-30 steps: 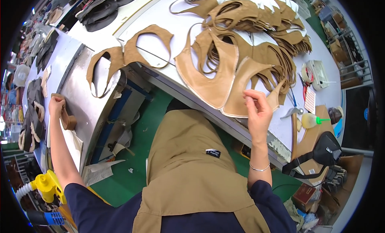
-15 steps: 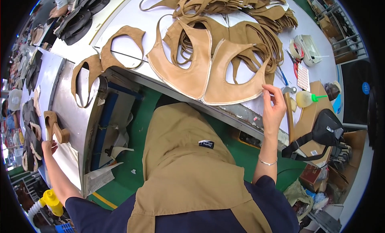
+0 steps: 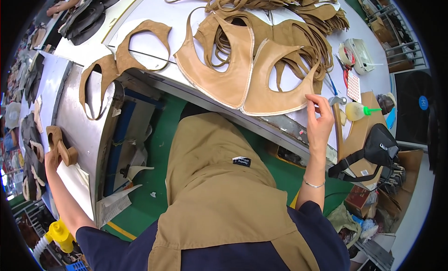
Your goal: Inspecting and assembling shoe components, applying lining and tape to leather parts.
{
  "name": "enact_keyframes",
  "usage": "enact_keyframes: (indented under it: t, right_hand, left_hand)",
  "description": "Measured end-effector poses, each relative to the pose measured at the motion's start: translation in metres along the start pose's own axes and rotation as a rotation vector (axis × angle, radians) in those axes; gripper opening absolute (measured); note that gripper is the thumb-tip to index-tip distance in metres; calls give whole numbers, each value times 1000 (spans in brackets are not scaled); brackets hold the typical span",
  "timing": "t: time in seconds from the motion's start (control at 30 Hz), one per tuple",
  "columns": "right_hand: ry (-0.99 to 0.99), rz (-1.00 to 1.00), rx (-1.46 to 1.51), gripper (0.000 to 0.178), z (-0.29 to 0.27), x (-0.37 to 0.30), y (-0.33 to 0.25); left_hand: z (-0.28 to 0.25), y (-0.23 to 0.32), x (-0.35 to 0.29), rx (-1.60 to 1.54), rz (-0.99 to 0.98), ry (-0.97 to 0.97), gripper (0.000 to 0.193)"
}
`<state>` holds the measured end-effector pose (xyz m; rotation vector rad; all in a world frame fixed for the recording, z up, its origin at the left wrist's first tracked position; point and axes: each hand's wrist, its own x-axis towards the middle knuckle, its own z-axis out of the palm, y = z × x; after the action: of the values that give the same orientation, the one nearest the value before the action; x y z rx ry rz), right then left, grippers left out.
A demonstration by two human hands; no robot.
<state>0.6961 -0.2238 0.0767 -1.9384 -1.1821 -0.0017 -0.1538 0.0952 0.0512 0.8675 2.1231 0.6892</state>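
Tan leather (image 3: 233, 82) spread along the table's (image 3: 374, 79) near edge, my right hand (image 3: 318, 118) at its right corner, grip narrow, whether pinching it I cannot tell, brown pieces (image 3: 297, 34) heaped behind, my left hand (image 3: 51, 160) at a shoe (image 3: 56, 138), grip unclear.

I am wearing a khaki cloth apron (image 3: 224, 215) with a dark rectangular pale-lettered label (image 3: 241, 162); at right, a black round fan (image 3: 416, 125) is showing a blue circular badge (image 3: 423, 102); at left, a white paper sheet (image 3: 114, 206) is bearing illegible print.
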Motion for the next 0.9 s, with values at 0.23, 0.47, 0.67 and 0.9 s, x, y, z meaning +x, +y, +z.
enact_keyframes:
  t: [0.23, 0.47, 0.67, 0.9]
  right_hand:
    - [0, 22, 12, 12, -4, -4, 0]
    - [-19, 38, 29, 12, -5, -11, 10]
    - [-8, 17, -4, 13, -2, -11, 9]
    - [8, -129, -159, 34, 3, -14, 18]
  left_hand:
    - [3, 18, 21, 7, -83, -71, 31]
    - [-32, 8, 27, 46, -179, -103, 26]
    - [-15, 4, 41, 248, -143, -31, 22]
    - [-50, 2, 38, 275, 51, 33, 29]
